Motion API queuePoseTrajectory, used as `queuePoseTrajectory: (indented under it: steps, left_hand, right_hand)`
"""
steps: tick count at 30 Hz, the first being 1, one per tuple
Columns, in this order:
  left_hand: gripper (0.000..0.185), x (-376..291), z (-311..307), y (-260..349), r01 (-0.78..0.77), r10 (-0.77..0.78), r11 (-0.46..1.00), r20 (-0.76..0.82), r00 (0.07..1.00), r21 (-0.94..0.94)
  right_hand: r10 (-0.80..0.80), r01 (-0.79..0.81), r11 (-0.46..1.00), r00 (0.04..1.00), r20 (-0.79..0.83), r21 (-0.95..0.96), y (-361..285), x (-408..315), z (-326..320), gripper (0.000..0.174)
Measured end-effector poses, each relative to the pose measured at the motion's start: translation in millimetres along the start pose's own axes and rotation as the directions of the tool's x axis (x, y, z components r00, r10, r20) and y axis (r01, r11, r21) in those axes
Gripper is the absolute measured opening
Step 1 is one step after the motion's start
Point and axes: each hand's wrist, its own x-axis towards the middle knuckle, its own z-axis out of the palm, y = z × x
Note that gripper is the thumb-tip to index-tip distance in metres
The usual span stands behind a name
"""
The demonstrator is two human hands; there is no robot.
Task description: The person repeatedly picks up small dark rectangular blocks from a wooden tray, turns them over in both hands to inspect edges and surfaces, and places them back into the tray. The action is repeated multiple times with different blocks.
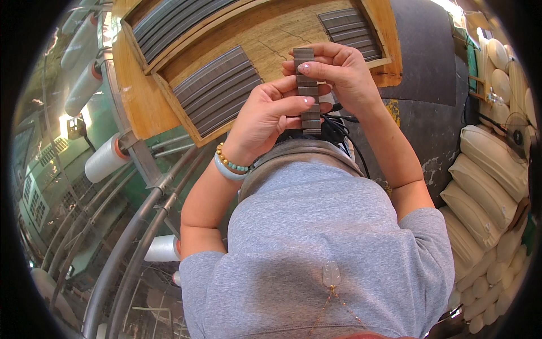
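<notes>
A narrow segmented strip of grey, metal-looking pieces (309, 90) is held upright in the picture, in front of my waist. My left hand (269, 112) grips its lower half, thumb on top and fingers behind. Higher up, my right hand (349, 70) pinches the strip between thumb and fingers. Beyond both hands lies a shallow wooden tray (175, 109). On its left side sits a block of grey ribbed rows (218, 91), and a smaller block (350, 34) is at the right. Bare wood shows between these blocks, partly hidden by my hands.
Another compartment with long grey rows (173, 31) lies farther back. Metal rails (139, 229) and white yarn cones (106, 157) stand at left. Black cables (344, 127) hang near my waist. Cream-coloured stuffed bundles (493, 163) are piled at right beside a fan (517, 136).
</notes>
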Motion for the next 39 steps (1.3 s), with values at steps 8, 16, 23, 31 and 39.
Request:
queuePoseTrajectory:
  steps: [8, 16, 23, 31, 39]
  left_hand:
    - [0.035, 1, 0, 3, 0.01, -0.011, 0.999, 0.028, 1.0, 0.045]
    - [0.038, 3, -1, 1, 0.013, -0.016, 0.998, 0.053, 0.998, 0.056]
    - [0.035, 3, -2, 1, 0.022, -0.025, 0.998, 0.051, 0.998, 0.061]
    - [0.032, 2, 0, 1, 0.037, -0.039, 0.998, 0.054, 0.998, 0.047]
    - [0.035, 1, -3, -1, 0.007, -0.01, 0.996, 0.041, 0.999, 0.086]
  right_hand:
    - [-0.012, 0.011, 0.999, 1.0, -0.015, -0.034, 0, 1, -2, 0.026]
    - [0.1, -0.092, 0.99, 0.992, -0.076, 0.108, -9, 3, 0, 0.025]
    - [0.017, -0.017, 1.0, 0.999, -0.03, 0.002, -6, 2, -1, 0.025]
    - [-0.013, 0.012, 0.999, 1.0, -0.016, -0.049, -5, -1, -2, 0.029]
    - [-0.001, -0.001, 0.997, 0.999, -0.035, -0.082, -10, 1, -1, 0.021]
